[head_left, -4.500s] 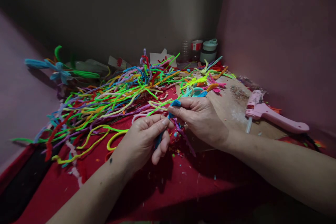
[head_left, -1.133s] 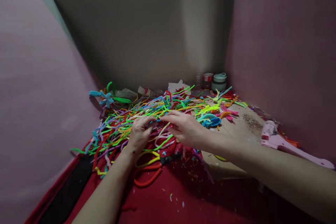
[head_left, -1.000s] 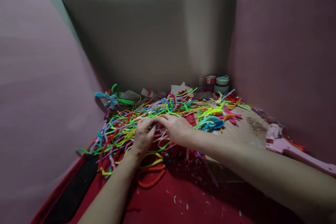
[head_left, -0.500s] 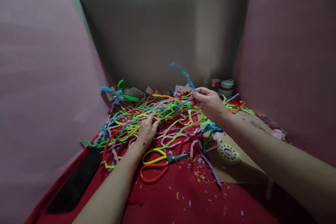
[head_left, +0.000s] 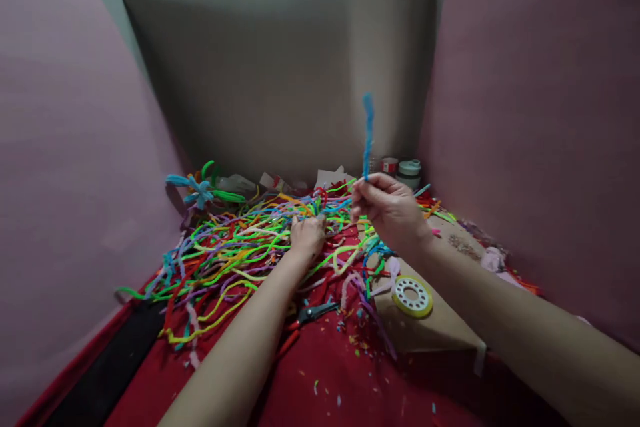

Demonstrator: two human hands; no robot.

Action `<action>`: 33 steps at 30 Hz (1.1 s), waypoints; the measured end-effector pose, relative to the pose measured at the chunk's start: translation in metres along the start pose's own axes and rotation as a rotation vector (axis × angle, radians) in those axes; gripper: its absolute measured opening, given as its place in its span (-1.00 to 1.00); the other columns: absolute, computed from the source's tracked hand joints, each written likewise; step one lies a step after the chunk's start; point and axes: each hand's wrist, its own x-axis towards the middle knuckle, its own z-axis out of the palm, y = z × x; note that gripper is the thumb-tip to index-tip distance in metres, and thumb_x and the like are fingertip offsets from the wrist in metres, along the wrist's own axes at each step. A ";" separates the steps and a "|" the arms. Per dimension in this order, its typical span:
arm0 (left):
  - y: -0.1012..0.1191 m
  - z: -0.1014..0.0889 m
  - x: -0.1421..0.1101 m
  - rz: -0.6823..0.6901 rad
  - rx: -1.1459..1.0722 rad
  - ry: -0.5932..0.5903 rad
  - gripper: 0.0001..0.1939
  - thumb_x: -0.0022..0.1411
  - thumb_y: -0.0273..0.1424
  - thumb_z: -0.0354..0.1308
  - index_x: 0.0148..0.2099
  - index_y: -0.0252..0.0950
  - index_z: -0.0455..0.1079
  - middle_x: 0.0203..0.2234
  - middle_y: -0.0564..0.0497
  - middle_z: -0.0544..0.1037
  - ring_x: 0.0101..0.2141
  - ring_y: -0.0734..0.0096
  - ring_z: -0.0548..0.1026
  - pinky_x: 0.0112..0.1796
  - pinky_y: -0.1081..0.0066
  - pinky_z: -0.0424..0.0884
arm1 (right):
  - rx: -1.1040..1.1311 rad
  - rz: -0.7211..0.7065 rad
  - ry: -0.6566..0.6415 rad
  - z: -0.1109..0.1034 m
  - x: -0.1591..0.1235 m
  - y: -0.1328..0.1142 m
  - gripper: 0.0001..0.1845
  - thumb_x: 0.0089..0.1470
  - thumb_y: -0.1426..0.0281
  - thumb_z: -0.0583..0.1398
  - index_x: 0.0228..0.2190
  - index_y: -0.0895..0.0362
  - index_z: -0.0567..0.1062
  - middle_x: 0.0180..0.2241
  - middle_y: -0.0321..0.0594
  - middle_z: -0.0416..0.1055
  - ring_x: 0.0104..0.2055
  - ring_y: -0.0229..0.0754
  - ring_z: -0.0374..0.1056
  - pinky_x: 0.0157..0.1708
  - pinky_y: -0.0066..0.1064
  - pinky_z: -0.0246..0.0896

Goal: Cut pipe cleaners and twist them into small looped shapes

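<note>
A bundle of blue pipe cleaner (head_left: 369, 137) stands nearly upright above my right hand (head_left: 395, 210), pinched at its lower end between thumb and fingers. My left hand (head_left: 307, 237) reaches down into a broad pile of colourful pipe cleaners (head_left: 235, 233). Its fingertips are hidden among the stems, so what they grip does not show. Under my left forearm lie scissors (head_left: 317, 311), their dark blades pointing right and their handles mostly covered. To the far left of the pile sits a blue pipe cleaner flower (head_left: 200, 193) with green and orange parts.
A roll of tape (head_left: 412, 296) lies on a cardboard sheet (head_left: 437, 333) at the right. A lidded cup (head_left: 410, 170) and a red can (head_left: 389, 165) stand at the back. A black strip (head_left: 110, 360) lies left. Clippings dot the red cloth (head_left: 310, 387); pink panels flank it.
The blue pipe cleaner has swung from leaning left to nearly upright in my right hand. My left hand has moved farther into the pile and its forearm now covers the scissor handles.
</note>
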 end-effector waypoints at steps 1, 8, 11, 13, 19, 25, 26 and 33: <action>-0.004 0.002 0.001 -0.017 -0.003 -0.006 -0.65 0.24 -0.29 0.06 0.05 -0.30 0.29 -0.03 -0.11 0.39 -0.12 0.28 0.43 -0.16 0.17 0.42 | 0.008 -0.050 0.009 0.002 -0.003 -0.012 -0.91 -0.04 0.40 0.25 -0.49 0.14 0.43 -0.54 -0.36 0.36 -0.61 -0.36 0.28 -0.60 -0.48 0.25; -0.012 -0.026 -0.014 0.008 -0.031 0.042 -0.52 0.21 -0.40 0.03 0.20 -0.26 0.18 -0.34 -0.10 0.54 -0.22 0.16 0.48 -0.03 0.00 0.21 | 0.229 0.236 0.133 -0.001 -0.018 -0.017 -0.93 0.03 0.50 0.16 -0.47 0.18 0.43 -0.55 -0.33 0.36 -0.65 -0.42 0.21 -0.66 -0.57 0.17; 0.001 -0.049 -0.040 0.078 -0.101 0.038 -0.45 0.18 -0.35 0.05 0.23 -0.18 0.14 -0.40 -0.04 0.55 -0.28 0.19 0.49 -0.10 0.15 0.27 | 0.354 0.363 0.226 -0.007 -0.024 0.008 -0.92 0.04 0.54 0.15 -0.48 0.20 0.41 -0.56 -0.32 0.35 -0.62 -0.41 0.24 -0.60 -0.57 0.21; 0.012 -0.058 -0.058 0.152 -0.439 -0.065 -0.40 0.16 -0.30 0.09 0.25 -0.16 0.10 -0.48 0.05 0.53 -0.38 0.31 0.48 -0.28 0.36 0.34 | 0.420 0.421 0.273 -0.008 -0.029 0.021 -0.89 0.05 0.57 0.12 -0.49 0.21 0.39 -0.57 -0.32 0.34 -0.60 -0.41 0.26 -0.56 -0.57 0.23; 0.027 -0.052 -0.084 -0.079 -1.351 0.079 -0.75 0.19 -0.24 0.08 -0.31 -0.30 0.47 -0.57 0.06 0.46 -0.53 0.52 0.37 -0.44 0.49 0.31 | 0.462 0.571 0.252 -0.011 -0.037 0.035 -0.85 0.08 0.57 0.07 -0.47 0.23 0.40 -0.60 -0.27 0.36 -0.64 -0.37 0.22 -0.62 -0.53 0.17; 0.020 -0.043 -0.079 -0.280 -1.763 0.117 -0.79 -0.07 -0.29 0.32 -0.43 -0.32 0.45 -0.60 0.08 0.48 -0.55 0.55 0.40 -0.48 0.53 0.32 | 0.404 0.406 0.339 -0.026 -0.025 0.024 -0.86 0.08 0.50 0.12 -0.49 0.22 0.44 -0.62 -0.30 0.38 -0.63 -0.40 0.21 -0.60 -0.56 0.12; 0.018 -0.043 -0.078 -0.307 -1.781 0.131 -0.78 -0.09 -0.30 0.34 -0.44 -0.33 0.45 -0.60 0.09 0.48 -0.54 0.54 0.41 -0.46 0.53 0.34 | 0.385 0.375 0.345 -0.028 -0.024 0.022 -0.84 0.08 0.49 0.12 -0.50 0.22 0.45 -0.62 -0.29 0.40 -0.61 -0.39 0.23 -0.55 -0.54 0.16; -0.001 -0.045 -0.069 -0.547 -1.904 0.295 -0.92 0.00 -0.47 0.27 -0.46 -0.37 0.43 -0.61 0.02 0.53 -0.53 0.42 0.50 -0.46 0.45 0.42 | 0.351 0.310 0.359 -0.035 -0.022 0.022 -0.83 0.08 0.46 0.14 -0.49 0.18 0.50 -0.53 -0.23 0.50 -0.45 -0.29 0.40 -0.30 -0.39 0.25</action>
